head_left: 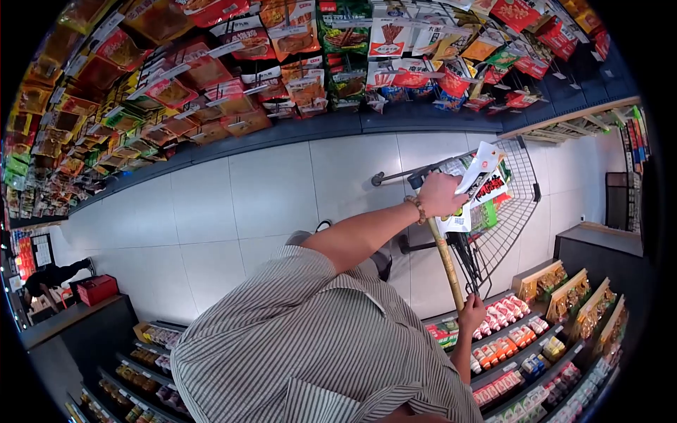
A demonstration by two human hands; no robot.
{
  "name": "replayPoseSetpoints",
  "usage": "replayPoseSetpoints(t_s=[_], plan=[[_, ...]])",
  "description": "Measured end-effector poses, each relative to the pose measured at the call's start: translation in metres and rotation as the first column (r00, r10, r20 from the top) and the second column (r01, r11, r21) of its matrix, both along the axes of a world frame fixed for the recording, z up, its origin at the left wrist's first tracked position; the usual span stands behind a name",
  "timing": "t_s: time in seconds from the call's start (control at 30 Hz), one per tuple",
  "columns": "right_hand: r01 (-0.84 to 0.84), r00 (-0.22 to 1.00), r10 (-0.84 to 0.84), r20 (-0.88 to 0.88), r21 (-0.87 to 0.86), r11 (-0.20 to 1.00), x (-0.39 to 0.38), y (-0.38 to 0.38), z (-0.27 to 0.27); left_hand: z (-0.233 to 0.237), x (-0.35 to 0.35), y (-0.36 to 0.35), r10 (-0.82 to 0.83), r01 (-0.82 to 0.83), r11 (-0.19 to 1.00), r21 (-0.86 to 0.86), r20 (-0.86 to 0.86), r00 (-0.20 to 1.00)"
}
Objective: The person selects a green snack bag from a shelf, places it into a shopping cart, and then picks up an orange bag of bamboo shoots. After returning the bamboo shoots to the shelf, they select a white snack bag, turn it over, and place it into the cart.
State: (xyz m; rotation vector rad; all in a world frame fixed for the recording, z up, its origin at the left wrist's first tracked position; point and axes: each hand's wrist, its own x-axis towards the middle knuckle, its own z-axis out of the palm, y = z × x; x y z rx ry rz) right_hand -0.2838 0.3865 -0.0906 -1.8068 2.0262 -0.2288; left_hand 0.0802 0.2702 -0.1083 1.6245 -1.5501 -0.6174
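A white printed packet (485,161) is being pinched by the left hand's (441,195) grip, over the shopping cart (522,168), and is not yet being released. Other packets (484,217) are already being carried inside. The cart handle (445,259) is being clasped by the right hand (471,314).

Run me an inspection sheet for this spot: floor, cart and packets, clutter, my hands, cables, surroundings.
Surface: pale floor tiles, with visible joints.
Job's things: wire cart with a yellowish handle; green packet inside; white packet at the left hand.
Clutter: packets overlap in the cart; nothing seen loose on the visible floor.
Left hand: at one end of the handle, fingers on the white packet.
Right hand: by the handle's other end; grip unclear.
Cables: nothing seen.
Surroundings: hanging packets, shelved bottles, red box, another person in dark clothing.
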Motion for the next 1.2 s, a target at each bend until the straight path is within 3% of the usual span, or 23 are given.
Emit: replayPoseSetpoints(t_s=[0.1,0.23,0.57,0.87,1.07,1.2], plan=[[-0.014,0.999,0.015,0.040,-0.032,0.999,-0.007,0.002,-0.008,-0.002,0.005,0.012,0.015,-0.014,1.000,0.015,-0.081,0.997],[-0.018,0.999,0.020,0.034,-0.047,0.999,-0.016,0.002,-0.013,-0.009,-0.002,0.021,0.080,-0.082,0.996,-0.041,-0.045,0.996],[-0.014,0.999,0.016,0.032,-0.082,0.997,-0.014,-0.002,-0.016,-0.005,0.009,0.027,0.055,-0.053,0.998,0.018,-0.138,0.989],[-0.001,0.997,-0.006,-0.077,-0.091,0.996,0.011,0.007,-0.006,0.004,0.022,0.025,0.040,-0.032,0.996,0.082,-0.094,0.995],[0.018,1.000,-0.020,-0.020,-0.096,0.995,0.012,0.013,-0.013,-0.009,0.022,0.024,0.069,-0.070,0.998,-0.005,-0.113,0.991],[0.013,1.000,-0.015,-0.020,-0.090,0.996,0.006,0.017,-0.020,0.004,0.027,0.033,0.026,-0.022,0.999,0.046,-0.070,0.997]])
